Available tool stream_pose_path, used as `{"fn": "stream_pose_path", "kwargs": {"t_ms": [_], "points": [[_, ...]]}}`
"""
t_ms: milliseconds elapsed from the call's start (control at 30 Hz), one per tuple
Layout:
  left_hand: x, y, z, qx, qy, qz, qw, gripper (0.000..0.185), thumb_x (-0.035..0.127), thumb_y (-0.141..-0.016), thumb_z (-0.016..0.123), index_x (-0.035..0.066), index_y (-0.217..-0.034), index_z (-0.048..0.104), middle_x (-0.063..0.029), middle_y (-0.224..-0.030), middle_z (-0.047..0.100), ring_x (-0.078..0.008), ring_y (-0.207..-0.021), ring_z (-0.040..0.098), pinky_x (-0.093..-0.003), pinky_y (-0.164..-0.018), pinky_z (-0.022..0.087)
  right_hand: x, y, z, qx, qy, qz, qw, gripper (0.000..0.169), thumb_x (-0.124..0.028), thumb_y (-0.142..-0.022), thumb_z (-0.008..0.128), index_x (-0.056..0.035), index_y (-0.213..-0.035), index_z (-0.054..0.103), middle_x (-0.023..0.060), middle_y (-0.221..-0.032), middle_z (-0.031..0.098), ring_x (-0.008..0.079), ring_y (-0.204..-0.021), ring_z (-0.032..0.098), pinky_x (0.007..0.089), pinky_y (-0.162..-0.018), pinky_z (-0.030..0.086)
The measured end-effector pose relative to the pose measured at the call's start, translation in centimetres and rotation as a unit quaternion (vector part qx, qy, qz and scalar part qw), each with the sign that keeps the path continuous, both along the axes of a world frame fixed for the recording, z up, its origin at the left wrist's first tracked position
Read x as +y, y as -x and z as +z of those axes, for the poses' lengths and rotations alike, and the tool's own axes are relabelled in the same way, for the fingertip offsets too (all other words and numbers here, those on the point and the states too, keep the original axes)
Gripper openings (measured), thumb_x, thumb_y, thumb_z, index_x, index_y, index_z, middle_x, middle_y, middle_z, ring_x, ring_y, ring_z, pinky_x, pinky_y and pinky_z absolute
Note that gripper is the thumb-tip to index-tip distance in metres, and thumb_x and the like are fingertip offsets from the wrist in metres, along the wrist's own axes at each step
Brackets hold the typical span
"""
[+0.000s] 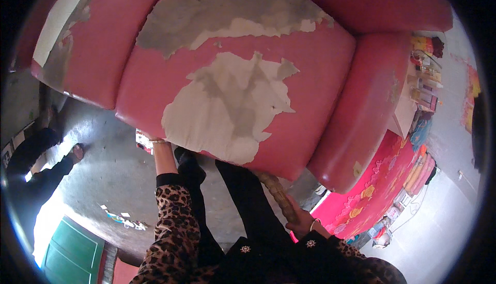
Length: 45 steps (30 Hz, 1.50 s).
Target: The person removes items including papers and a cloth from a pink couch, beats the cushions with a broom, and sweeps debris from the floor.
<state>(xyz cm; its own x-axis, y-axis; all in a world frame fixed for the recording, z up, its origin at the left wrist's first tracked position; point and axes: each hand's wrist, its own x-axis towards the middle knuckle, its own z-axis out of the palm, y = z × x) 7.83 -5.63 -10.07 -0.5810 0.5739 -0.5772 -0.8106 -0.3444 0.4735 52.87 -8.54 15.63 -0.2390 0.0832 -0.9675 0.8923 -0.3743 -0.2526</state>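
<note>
My right hand is wrapped around the bound, braided-looking handle, which seems to be a straw broom's. Its far end disappears below the front edge of a red sofa. On the sofa seat, the worn leather-like covering has torn away in large patches, baring pale fabric backing. At the seat's front edge, my left hand is mostly hidden, with only the braceleted wrist area clear. Beside it shows a small white-and-red printed item; whether my fingers hold it I cannot tell.
Grey floor spreads to the left, with scraps of litter on it. Another person's dark-clothed leg is at the far left, near a green door. Right of the sofa armrest, a red flowered cloth borders assorted household items.
</note>
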Motion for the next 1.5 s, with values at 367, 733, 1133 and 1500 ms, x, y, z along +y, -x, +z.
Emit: {"fn": "stream_pose_path", "kwargs": {"t_ms": [367,733,1133,1500], "points": [[5.9,-1.4,-0.4,-0.017,0.058,0.009,0.998,0.043,0.038,-0.09,0.043,0.003,-0.116,0.045,-0.0091,-0.104,0.054,-0.0231,-0.101,0.051,-0.0372,-0.085,0.042,-0.8,-0.1,-4.6,0.07,-0.117,-0.035,0.99,0.099,-0.011,-0.068,0.065,-0.0218,-0.142,0.0,0.0268,-0.114,0.053,0.0414,-0.105,0.052,0.0421,-0.088,0.043],[-0.6,1.7,2.3,0.222,0.411,0.025,0.884,0.035,0.027,-0.09,0.046,0.002,-0.115,0.046,-0.0103,-0.106,0.052,-0.0219,-0.103,0.049,-0.0364,-0.085,0.041,0.0,3.9,-1.2,0.021,-0.07,0.011,0.997,0.101,-0.017,-0.067,0.067,-0.0223,-0.142,-0.001,0.0266,-0.111,0.055,0.0418,-0.101,0.055,0.0419,-0.086,0.044],[13.7,-12.0,13.3,0.804,0.247,-0.445,0.306,0.058,0.038,-0.087,0.041,0.016,-0.139,0.027,-0.0062,-0.147,0.018,-0.0242,-0.136,0.012,-0.0493,-0.109,0.006,-2.0,1.8,2.3,0.033,0.007,-0.036,0.999,0.102,-0.016,-0.067,0.068,-0.0255,-0.142,-0.001,0.025,-0.115,0.052,0.0402,-0.104,0.053,0.0412,-0.089,0.043],[8.0,-6.3,19.2,0.559,0.146,-0.321,0.751,0.038,0.019,-0.087,0.052,0.004,-0.122,0.048,-0.0118,-0.121,0.053,-0.024,-0.117,0.046,-0.0335,-0.099,0.033,-5.5,-4.4,12.7,0.066,-0.018,-0.058,0.996,0.091,-0.017,-0.072,0.066,-0.0147,-0.142,0.008,0.0218,-0.115,0.053,0.0343,-0.105,0.055,0.0377,-0.086,0.044]]}}
